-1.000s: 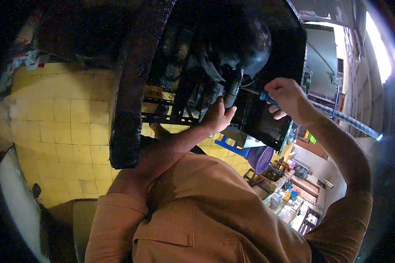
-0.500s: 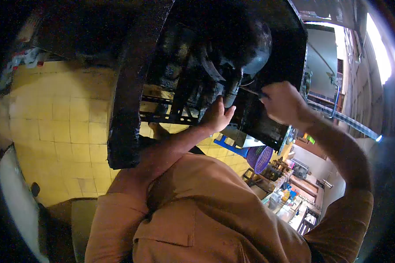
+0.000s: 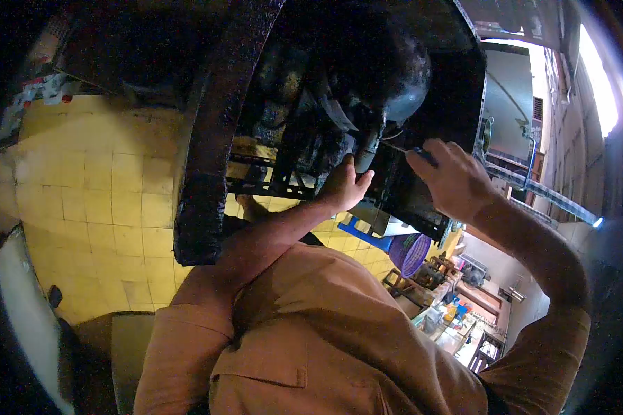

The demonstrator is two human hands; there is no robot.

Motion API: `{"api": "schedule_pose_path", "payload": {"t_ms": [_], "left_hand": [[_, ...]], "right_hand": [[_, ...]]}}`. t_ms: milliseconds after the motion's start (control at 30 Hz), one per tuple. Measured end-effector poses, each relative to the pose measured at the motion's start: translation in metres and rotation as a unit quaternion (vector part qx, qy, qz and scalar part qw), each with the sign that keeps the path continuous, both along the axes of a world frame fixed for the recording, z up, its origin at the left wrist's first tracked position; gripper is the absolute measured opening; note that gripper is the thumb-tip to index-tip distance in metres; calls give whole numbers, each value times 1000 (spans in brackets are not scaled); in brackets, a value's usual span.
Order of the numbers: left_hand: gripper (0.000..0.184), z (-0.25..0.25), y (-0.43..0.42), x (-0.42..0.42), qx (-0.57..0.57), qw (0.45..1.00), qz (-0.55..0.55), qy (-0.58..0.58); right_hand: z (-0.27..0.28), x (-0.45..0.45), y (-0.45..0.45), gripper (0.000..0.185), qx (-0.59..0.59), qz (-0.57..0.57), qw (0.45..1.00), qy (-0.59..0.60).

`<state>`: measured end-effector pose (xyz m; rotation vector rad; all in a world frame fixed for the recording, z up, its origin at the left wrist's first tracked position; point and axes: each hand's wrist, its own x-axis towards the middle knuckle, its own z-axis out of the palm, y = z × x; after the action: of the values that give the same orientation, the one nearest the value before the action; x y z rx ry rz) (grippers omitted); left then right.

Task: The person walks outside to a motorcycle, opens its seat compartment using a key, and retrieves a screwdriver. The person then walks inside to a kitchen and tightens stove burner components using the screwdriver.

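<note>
Inside a blackened metal frame, a rounded, sooty metal pan-like body sits at the top. A dark cylindrical pipe slants down from beneath it. My left hand is closed around the lower end of this pipe, with the thumb sticking out. My right hand grips the dark handle of a screwdriver between thumb and fingers. The thin shaft points left toward the pipe; whether its tip touches a screw there is too dark to tell. A thin curved wire shows near the tip.
A slotted metal bar crosses the frame's lower part. Below are yellow floor tiles, a blue plastic stool and a purple basket. Cluttered shelves stand at lower right. A metal rail runs at the right.
My right hand has turned and its fingers have loosened, showing more of the screwdriver handle. My left hand stays on the pipe. The view has shifted slightly.
</note>
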<state>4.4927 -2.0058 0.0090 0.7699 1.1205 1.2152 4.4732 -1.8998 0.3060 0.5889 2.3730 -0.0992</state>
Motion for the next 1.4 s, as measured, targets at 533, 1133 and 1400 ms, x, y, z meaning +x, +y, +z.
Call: {"api": "schedule_pose_path", "payload": {"t_ms": [533, 1133, 1400], "left_hand": [[45, -8, 0, 19, -9, 996, 83, -2], [50, 3, -4, 8, 0, 997, 71, 29], [49, 1, -2, 1, 13, 997, 30, 72]], "right_hand": [[-11, -11, -17, 33, -79, -701, 708, 41], [-28, 14, 22, 33, 67, -3, 987, -144], [-11, -9, 9, 32, -13, -417, 909, -5]]}}
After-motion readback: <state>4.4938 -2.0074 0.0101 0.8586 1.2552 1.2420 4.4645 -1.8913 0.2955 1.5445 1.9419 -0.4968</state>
